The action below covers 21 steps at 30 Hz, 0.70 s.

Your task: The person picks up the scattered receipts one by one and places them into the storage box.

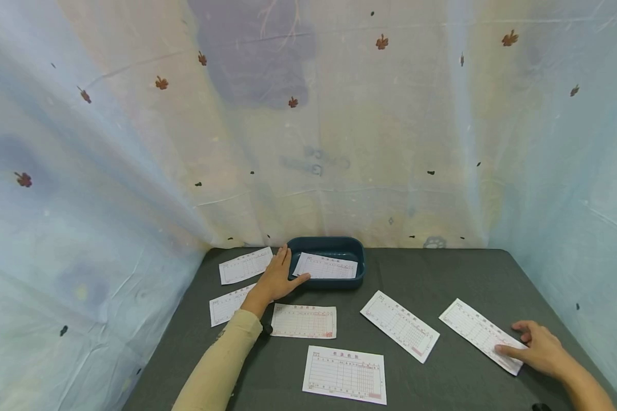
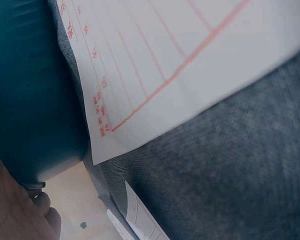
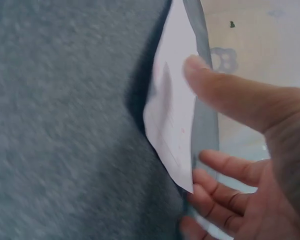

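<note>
left hand [image 1: 276,279]: resting flat against the near-left rim of the dark teal tray [image 1: 359,257], fingers pretty much straight, gripping nothing; thumb tip sits at the edge of the form inside [image 1: 325,266].

right hand [image 1: 537,345]: fingers loose on the near end of the far-right form [image 1: 480,335], thumb over the top; the right wrist view shows that corner lifted off the cloth. More of a light pinch than a real hold.

other forms: 5 more printed slips lie flat on the dark grey tablecloth [image 1: 442,274], 2 of them beside the left wrist.

risk: thin paper, so it could slip or crease if that pinch drags; the left hand might also shove the tray.
</note>
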Each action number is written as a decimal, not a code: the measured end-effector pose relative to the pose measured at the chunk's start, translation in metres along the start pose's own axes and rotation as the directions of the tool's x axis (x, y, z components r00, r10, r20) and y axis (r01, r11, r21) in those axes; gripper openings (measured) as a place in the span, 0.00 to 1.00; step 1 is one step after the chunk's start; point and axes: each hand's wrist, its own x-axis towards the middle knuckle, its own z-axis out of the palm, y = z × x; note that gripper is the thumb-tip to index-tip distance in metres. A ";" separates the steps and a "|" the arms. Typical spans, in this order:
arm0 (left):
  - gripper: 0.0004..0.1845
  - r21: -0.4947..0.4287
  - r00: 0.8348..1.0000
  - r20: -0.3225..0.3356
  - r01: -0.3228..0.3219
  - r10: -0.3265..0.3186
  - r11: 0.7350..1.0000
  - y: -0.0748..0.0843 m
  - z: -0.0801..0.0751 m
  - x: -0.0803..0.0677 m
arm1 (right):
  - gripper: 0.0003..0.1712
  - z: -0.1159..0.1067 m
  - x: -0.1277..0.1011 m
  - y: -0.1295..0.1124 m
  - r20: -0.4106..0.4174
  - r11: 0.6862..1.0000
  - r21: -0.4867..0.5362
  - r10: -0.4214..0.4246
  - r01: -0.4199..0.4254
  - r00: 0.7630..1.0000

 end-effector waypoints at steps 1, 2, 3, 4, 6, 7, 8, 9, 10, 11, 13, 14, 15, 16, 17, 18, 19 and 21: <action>0.63 0.000 1.000 -0.001 0.002 -0.002 1.000 0.000 0.000 0.000 | 0.45 -0.001 -0.002 0.001 0.006 1.000 -0.001 0.006 -0.006 1.000; 0.63 -0.001 1.000 -0.002 0.002 -0.002 1.000 0.000 0.001 0.000 | 0.44 -0.001 -0.003 0.002 0.014 1.000 -0.003 0.010 -0.010 1.000; 0.63 -0.001 1.000 -0.005 0.002 -0.002 1.000 0.000 0.001 0.000 | 0.43 -0.002 -0.005 0.003 0.022 1.000 -0.007 0.014 -0.014 1.000; 0.63 0.001 1.000 -0.007 0.001 -0.001 1.000 -0.001 0.002 0.000 | 0.41 -0.002 -0.006 0.004 0.027 1.000 -0.009 0.015 -0.015 1.000; 0.63 0.004 1.000 -0.006 0.003 -0.003 1.000 -0.001 0.002 0.000 | 0.38 -0.002 -0.007 0.005 0.036 1.000 -0.010 0.019 -0.019 0.999; 0.63 0.005 1.000 -0.006 0.002 -0.002 1.000 -0.001 0.001 -0.001 | 0.36 -0.002 -0.007 0.005 0.042 1.000 -0.010 0.020 -0.020 0.999; 0.63 0.005 1.000 -0.005 0.001 -0.001 1.000 -0.001 0.001 -0.001 | 0.35 -0.002 -0.008 0.005 0.045 1.000 -0.012 0.024 -0.023 0.999; 0.63 0.004 1.000 -0.003 0.000 0.000 1.000 -0.001 0.001 -0.001 | 0.33 -0.002 -0.008 0.004 0.045 1.000 -0.015 0.025 -0.024 0.999; 0.64 0.007 1.000 -0.002 0.000 0.000 1.000 -0.001 0.001 -0.001 | 0.31 -0.002 -0.008 0.004 0.041 1.000 -0.017 0.023 -0.022 0.999; 0.64 0.007 1.000 -0.002 0.000 0.000 1.000 -0.001 0.000 -0.001 | 0.30 -0.001 -0.008 0.004 0.033 1.000 -0.018 0.018 -0.018 0.999; 0.64 0.008 1.000 -0.004 -0.002 0.002 1.000 -0.001 0.000 -0.001 | 0.28 0.001 -0.007 0.004 0.018 1.000 -0.020 0.006 -0.006 1.000; 0.64 0.006 1.000 -0.006 -0.002 0.002 1.000 -0.001 0.000 -0.001 | 0.28 0.001 -0.006 0.004 0.013 1.000 -0.019 0.004 -0.004 1.000; 0.64 0.007 1.000 -0.005 -0.001 0.001 1.000 -0.001 0.000 -0.001 | 0.28 0.002 -0.006 0.004 0.008 1.000 -0.015 0.002 -0.002 1.000; 0.64 0.006 1.000 -0.006 -0.001 0.001 1.000 -0.001 0.000 -0.001 | 0.28 0.003 -0.005 0.003 0.003 1.000 -0.010 0.001 -0.001 1.000; 0.64 0.002 1.000 -0.007 -0.001 0.001 1.000 -0.001 0.000 -0.001 | 0.28 0.004 -0.004 0.002 0.003 1.000 0.006 -0.001 0.001 1.000; 0.64 0.002 1.000 -0.006 -0.001 0.001 1.000 -0.001 0.000 -0.001 | 0.29 0.005 -0.004 0.001 0.016 1.000 0.024 0.006 -0.006 1.000; 0.64 0.004 1.000 -0.005 -0.001 0.001 1.000 -0.001 -0.001 -0.001 | 0.30 0.005 -0.004 0.000 0.028 0.999 0.048 0.007 -0.008 1.000; 0.64 0.009 1.000 -0.001 -0.002 0.002 1.000 -0.001 -0.001 -0.001 | 0.30 0.006 -0.005 -0.002 0.041 0.996 0.089 0.008 -0.012 0.999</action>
